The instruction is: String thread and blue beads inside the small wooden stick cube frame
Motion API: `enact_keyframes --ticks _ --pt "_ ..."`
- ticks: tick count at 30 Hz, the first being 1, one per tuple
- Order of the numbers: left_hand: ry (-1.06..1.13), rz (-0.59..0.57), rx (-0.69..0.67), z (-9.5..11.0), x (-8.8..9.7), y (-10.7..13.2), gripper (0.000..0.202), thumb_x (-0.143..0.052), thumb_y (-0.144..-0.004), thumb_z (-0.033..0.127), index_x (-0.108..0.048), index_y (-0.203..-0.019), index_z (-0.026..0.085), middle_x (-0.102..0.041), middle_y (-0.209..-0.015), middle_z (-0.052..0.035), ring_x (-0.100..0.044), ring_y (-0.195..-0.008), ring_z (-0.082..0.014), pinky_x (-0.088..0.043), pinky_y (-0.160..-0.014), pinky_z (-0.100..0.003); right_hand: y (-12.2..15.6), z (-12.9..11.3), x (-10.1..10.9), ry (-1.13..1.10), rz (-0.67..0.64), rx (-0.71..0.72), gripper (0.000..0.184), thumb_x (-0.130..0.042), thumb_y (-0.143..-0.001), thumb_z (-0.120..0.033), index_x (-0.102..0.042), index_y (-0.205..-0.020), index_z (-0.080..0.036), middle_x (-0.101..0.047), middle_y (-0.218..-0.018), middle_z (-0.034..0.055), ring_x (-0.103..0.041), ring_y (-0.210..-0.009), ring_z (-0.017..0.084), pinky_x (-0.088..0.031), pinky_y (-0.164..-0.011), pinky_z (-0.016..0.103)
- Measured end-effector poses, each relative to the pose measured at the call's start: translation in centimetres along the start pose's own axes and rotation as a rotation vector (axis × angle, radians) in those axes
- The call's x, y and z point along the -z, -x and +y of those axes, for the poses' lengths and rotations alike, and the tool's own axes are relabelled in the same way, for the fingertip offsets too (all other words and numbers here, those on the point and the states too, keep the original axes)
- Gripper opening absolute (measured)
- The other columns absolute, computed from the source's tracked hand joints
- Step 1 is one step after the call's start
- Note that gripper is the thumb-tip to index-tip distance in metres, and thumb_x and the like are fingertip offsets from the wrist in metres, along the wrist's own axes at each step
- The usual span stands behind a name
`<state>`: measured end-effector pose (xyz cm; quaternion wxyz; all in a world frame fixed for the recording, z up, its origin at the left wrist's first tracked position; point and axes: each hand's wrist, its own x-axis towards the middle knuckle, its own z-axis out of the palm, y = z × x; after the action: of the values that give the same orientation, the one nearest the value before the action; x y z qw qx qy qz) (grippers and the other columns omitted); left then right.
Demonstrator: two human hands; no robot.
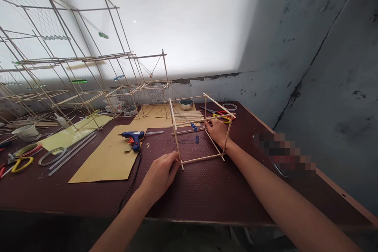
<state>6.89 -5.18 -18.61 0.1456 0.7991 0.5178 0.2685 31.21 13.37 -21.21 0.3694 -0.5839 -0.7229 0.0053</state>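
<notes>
A small box-shaped frame of thin wooden sticks (pixel 201 160) stands on the dark red table in front of me. My left hand (pixel 162 170) pinches the foot of its near left post. My right hand (pixel 219 130) reaches past the near right post, its fingers closed at the far right lower corner; the fingertips are partly hidden. Blue beads (pixel 193 126) hang on threads inside the frame. Another blue bead cluster (pixel 197 139) shows lower down, over or on the tabletop. Left of the frame, a blue glue gun (pixel 136 138) rests on brown cardboard (pixel 100 161).
Larger stick frames (pixel 88 60) with hanging beads fill the left and back. Behind my right hand lie scissors (pixel 223 118), loose sticks (pixel 193 115) and a metal bowl (pixel 186 104). A white cup (pixel 26 133) and yellow-handled scissors (pixel 22 164) are at left. A blurred patch (pixel 285 153) covers something at right.
</notes>
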Motion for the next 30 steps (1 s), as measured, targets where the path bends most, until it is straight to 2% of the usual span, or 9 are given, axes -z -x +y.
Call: enact_keyframes --ticks 13,20,30 --pt "0.017 -0.01 0.004 -0.06 0.0 -0.06 0.012 -0.041 -0.1 0.025 -0.049 -0.091 0.023 -0.065 -0.092 -0.0015 -0.061 -0.085 -0.0194 -0.043 -0.074 -0.029 0.0 -0.05 0.06 -0.006 -0.007 0.005 0.031 -0.048 -0.098 -0.031 -0.074 -0.107 -0.017 -0.077 -0.094 0.0113 -0.071 -0.087 0.025 -0.046 -0.07 0.028" --pt "0.032 0.024 -0.009 -0.26 -0.38 0.14 0.011 -0.043 -0.1 0.023 -0.048 -0.09 0.023 -0.063 -0.09 0.0003 -0.059 -0.084 -0.0176 -0.042 -0.074 -0.029 -0.03 -0.11 0.18 0.004 -0.022 -0.004 0.032 -0.048 -0.098 -0.033 -0.074 -0.107 -0.017 -0.078 -0.092 0.0108 -0.072 -0.088 0.025 -0.046 -0.072 0.028" --pt "0.081 0.033 -0.008 -0.52 -0.5 0.04 0.006 -0.051 -0.096 0.019 -0.053 -0.091 0.023 -0.064 -0.092 0.0005 -0.06 -0.087 -0.0171 -0.044 -0.077 -0.029 -0.04 -0.03 0.14 -0.016 -0.021 -0.01 0.032 -0.049 -0.097 -0.033 -0.074 -0.109 -0.017 -0.078 -0.093 0.0109 -0.072 -0.089 0.025 -0.046 -0.071 0.028"
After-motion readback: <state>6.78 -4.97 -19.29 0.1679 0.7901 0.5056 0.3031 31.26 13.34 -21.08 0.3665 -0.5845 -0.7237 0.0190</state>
